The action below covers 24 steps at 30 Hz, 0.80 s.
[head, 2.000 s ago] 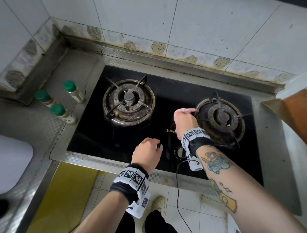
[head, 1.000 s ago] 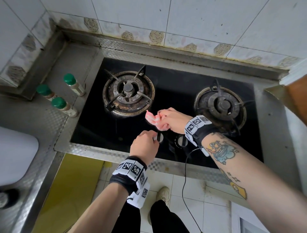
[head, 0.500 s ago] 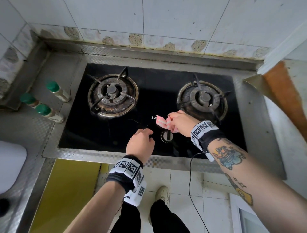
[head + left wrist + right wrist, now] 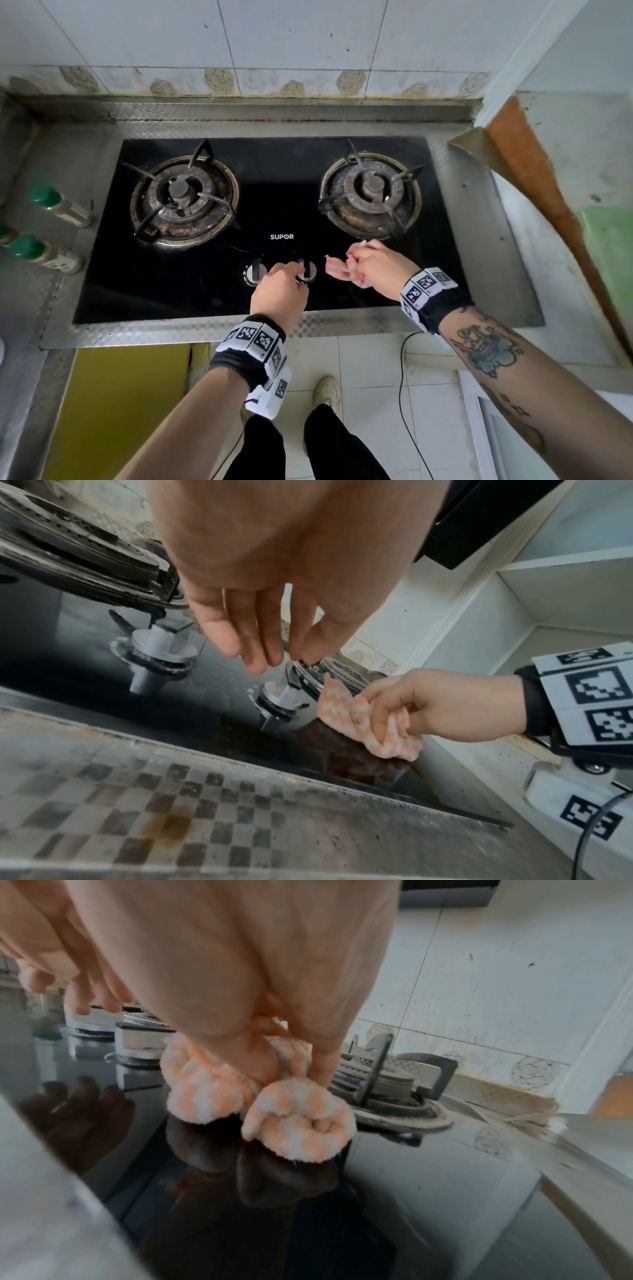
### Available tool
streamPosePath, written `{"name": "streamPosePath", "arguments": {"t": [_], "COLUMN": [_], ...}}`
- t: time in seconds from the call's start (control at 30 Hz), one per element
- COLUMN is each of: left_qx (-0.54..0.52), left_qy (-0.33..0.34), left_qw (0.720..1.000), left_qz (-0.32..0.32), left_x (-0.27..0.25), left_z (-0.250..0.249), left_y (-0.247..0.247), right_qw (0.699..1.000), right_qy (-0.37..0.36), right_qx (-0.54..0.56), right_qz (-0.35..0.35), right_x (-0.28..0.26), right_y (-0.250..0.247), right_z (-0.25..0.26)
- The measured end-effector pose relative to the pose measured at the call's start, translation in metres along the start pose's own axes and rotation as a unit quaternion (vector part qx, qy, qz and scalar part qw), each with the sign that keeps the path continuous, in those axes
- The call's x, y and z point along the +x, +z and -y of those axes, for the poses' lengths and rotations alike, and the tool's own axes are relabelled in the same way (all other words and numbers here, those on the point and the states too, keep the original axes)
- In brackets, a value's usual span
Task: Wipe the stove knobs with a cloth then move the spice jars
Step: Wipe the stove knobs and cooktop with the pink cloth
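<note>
Two silver stove knobs, left [image 4: 255, 273] and right [image 4: 307, 269], sit at the front middle of the black glass hob [image 4: 171, 291]. My left hand [image 4: 291, 274] hovers between them, fingertips close to the right knob, fingers loose and holding nothing [image 4: 270, 658]. My right hand [image 4: 358, 265] grips a bunched orange-and-white cloth [image 4: 335, 270], just right of the right knob and low over the glass [image 4: 294, 1115]. Three green-capped spice jars [image 4: 60, 205] [image 4: 41, 253] [image 4: 5, 233] stand on the steel counter left of the hob.
Two gas burners with pan supports, left [image 4: 183, 198] and right [image 4: 371, 195], lie behind the knobs. A tiled wall [image 4: 308, 41] runs along the back. A brown board [image 4: 534, 178] leans at the right. The counter's front edge [image 4: 205, 332] lies below my wrists.
My left hand has slid right off the left knob, which now shows. My right hand has carried the cloth from behind the right knob to its right side. The view has turned right.
</note>
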State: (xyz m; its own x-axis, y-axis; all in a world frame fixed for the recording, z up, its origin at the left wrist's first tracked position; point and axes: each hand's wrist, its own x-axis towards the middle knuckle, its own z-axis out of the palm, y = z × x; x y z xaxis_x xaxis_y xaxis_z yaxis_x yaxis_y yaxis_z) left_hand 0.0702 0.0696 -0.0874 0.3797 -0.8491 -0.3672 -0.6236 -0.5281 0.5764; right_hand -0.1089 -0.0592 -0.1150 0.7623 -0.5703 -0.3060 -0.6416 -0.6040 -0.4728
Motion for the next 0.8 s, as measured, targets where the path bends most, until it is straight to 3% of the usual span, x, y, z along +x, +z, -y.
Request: {"name": "streamPosePath", "arguments": {"t": [0.2,0.3,0.4,0.47,0.53,0.7,0.8], "left_qx": [0.013,0.019,0.020,0.018,0.013,0.000,-0.006], "left_qy": [-0.001,-0.002,0.003,0.004,0.001,-0.011,-0.015], "left_qw": [1.000,1.000,1.000,1.000,1.000,1.000,1.000], "left_qz": [0.008,0.010,0.005,-0.001,-0.003,-0.005,-0.010], "left_x": [-0.003,-0.003,-0.003,-0.003,-0.004,-0.005,-0.006], "left_z": [-0.008,-0.009,-0.012,-0.013,-0.013,-0.007,-0.003], "left_y": [0.009,0.010,0.011,0.010,0.010,0.010,0.007], "right_qw": [0.997,0.998,0.987,0.966,0.952,0.954,0.953], "right_qy": [0.003,0.018,0.086,0.171,0.226,0.283,0.284], "right_qx": [-0.074,-0.054,-0.046,-0.036,-0.037,-0.024,-0.079], "right_qz": [0.003,-0.039,-0.131,-0.189,-0.201,-0.096,-0.069], "right_x": [-0.030,-0.053,-0.074,-0.081,-0.080,-0.064,-0.056], "right_y": [-0.002,-0.009,-0.022,-0.033,-0.033,-0.019,-0.007], "right_z": [-0.027,-0.033,-0.049,-0.064,-0.079,-0.084,-0.074]}}
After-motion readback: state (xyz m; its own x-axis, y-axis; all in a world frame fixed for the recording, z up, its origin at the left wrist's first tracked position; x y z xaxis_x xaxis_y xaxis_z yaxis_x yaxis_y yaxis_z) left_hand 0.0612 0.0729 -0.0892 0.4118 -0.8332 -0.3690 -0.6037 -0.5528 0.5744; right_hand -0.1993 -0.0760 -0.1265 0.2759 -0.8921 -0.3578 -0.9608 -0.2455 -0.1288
